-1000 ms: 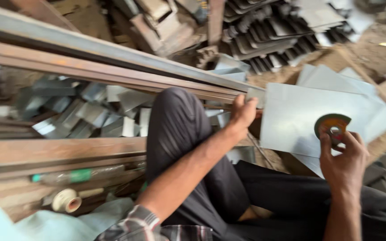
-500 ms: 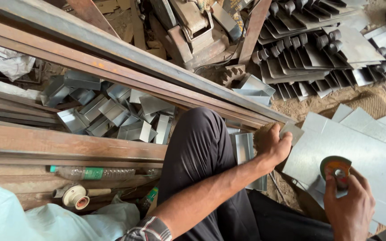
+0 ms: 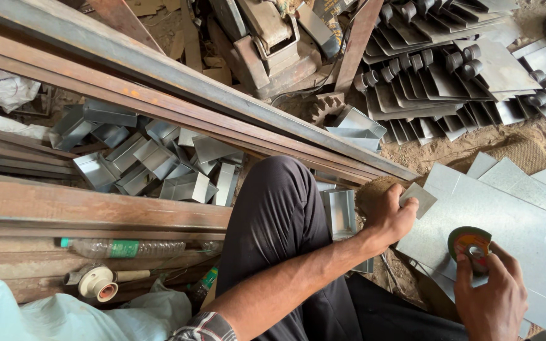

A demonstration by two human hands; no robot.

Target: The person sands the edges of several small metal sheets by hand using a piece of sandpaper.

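Left hand (image 3: 390, 218) pinches one small metal plate (image 3: 419, 197); right hand (image 3: 491, 297) grips one disc (image 3: 469, 243), seemingly abrasive.

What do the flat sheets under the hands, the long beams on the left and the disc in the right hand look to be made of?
Flat sheets: thin metal, probably galvanised steel, with a pale grey, dull sheen. The left hand grips a small sheet piece of the same look. Long beams: steel, brown with rust. Disc in the right hand: likely an abrasive wheel, with a dark rim and orange centre.
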